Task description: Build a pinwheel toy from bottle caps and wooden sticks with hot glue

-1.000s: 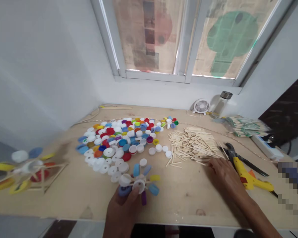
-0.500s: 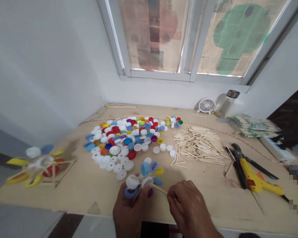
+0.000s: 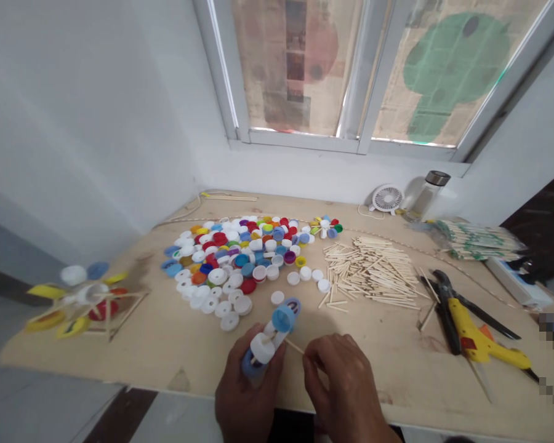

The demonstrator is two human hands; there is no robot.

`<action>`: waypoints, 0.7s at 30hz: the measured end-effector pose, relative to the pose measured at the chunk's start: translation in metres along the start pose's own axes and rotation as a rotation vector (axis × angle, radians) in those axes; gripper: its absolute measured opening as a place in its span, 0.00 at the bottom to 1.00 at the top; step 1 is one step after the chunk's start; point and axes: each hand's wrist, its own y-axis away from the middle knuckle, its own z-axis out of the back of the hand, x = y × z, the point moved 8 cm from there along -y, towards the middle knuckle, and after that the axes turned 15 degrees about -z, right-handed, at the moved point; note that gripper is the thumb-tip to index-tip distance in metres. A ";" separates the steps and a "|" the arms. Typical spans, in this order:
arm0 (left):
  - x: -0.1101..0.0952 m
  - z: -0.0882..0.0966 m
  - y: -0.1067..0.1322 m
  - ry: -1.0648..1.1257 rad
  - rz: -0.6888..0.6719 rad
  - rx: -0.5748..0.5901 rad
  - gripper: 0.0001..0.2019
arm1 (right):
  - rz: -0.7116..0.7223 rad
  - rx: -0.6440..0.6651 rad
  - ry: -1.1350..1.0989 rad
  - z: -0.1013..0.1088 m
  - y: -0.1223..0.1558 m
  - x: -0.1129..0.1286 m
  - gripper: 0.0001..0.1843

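Observation:
My left hand is closed around a small pinwheel of bottle caps, tilted up on its edge above the front of the wooden table. My right hand pinches a thin wooden stick whose tip meets the pinwheel's white centre cap. A wide heap of coloured and white bottle caps lies just beyond both hands. A pile of short wooden sticks lies to the right of the caps.
A yellow glue gun and black pliers lie at the right. A finished cap-and-stick wheel sits at the left edge. A small cap flower, a white fan, a jar and packed sticks stand at the back.
My right hand left the stick pile, came across with a stick and brought it to the pinwheel. My left hand tipped the pinwheel from flat up onto its edge.

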 end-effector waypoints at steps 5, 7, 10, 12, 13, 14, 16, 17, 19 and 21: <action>-0.008 0.001 -0.006 -0.039 -0.168 0.021 0.13 | -0.060 0.015 -0.064 -0.005 0.000 -0.003 0.09; -0.006 0.002 -0.007 -0.034 -0.159 0.031 0.13 | -0.153 0.095 -0.131 -0.011 -0.002 -0.009 0.08; -0.004 0.003 -0.008 0.008 -0.148 0.045 0.13 | -0.392 0.307 -0.300 -0.027 -0.003 -0.023 0.06; -0.004 0.004 -0.007 0.023 -0.166 0.056 0.13 | -0.524 0.414 -0.410 -0.036 -0.001 -0.030 0.05; -0.004 0.005 -0.007 0.016 -0.175 0.057 0.13 | -0.562 0.446 -0.453 -0.040 0.000 -0.031 0.05; -0.004 0.006 -0.007 0.000 -0.179 0.057 0.13 | -0.587 0.466 -0.486 -0.042 0.000 -0.033 0.05; -0.003 0.009 -0.007 -0.048 -0.179 0.048 0.13 | -0.598 0.490 -0.530 -0.047 0.002 -0.035 0.06; -0.003 0.010 -0.008 -0.075 -0.182 0.051 0.13 | -0.585 0.495 -0.538 -0.049 0.003 -0.035 0.06; -0.004 0.011 -0.009 -0.115 -0.192 0.080 0.12 | -0.518 0.480 -0.518 -0.051 0.005 -0.033 0.08; -0.006 0.011 -0.011 -0.132 -0.190 0.098 0.12 | -0.387 0.356 -0.402 -0.044 0.005 -0.027 0.09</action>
